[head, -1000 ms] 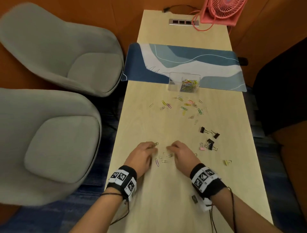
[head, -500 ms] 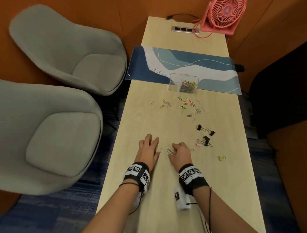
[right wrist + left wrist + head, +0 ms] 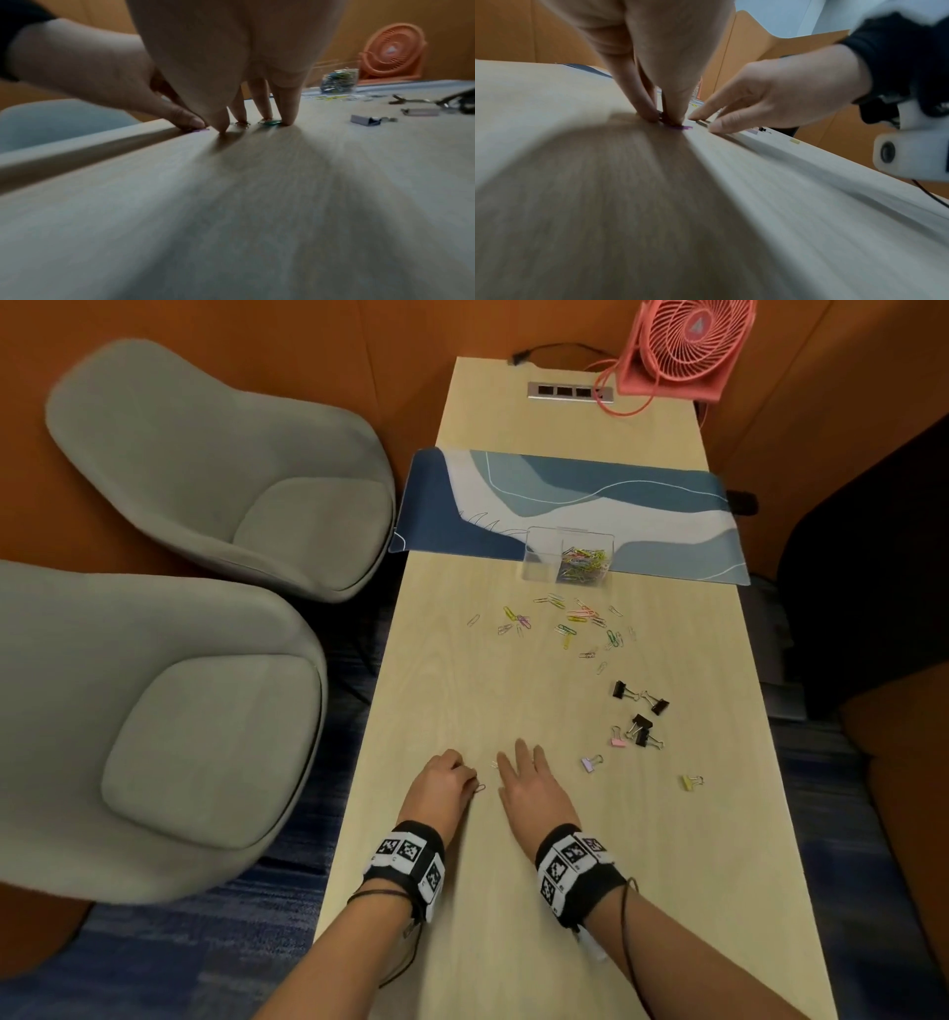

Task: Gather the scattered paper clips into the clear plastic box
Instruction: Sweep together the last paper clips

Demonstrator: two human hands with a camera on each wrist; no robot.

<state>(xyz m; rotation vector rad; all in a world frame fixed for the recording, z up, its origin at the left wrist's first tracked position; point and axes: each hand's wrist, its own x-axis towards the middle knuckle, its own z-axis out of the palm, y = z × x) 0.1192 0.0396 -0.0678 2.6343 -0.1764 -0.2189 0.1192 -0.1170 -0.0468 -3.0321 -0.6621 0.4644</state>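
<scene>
Near the table's front, my left hand [image 3: 468, 778] curls its fingers and pinches a purple paper clip [image 3: 678, 127] against the wood. Beside it my right hand [image 3: 519, 758] lies with straight fingers, the fingertips [image 3: 288, 119] pressing a green clip [image 3: 273, 122] and a silver clip [image 3: 241, 124] flat on the table. More coloured paper clips [image 3: 565, 624] lie scattered in the middle of the table. Beyond them, the clear plastic box [image 3: 539, 557] stands at the mat's near edge, with a pile of clips in its right compartment.
Several black and pastel binder clips [image 3: 639, 713] lie right of my hands. A blue patterned mat [image 3: 642, 505] crosses the table, with a pink fan [image 3: 685, 346] and a socket strip [image 3: 570, 392] behind it. Two grey chairs [image 3: 205, 474] stand left of the table's edge.
My left hand, flat half a second ago, has curled onto a clip. My right hand, curled before, now lies stretched flat. Both have shifted slightly left.
</scene>
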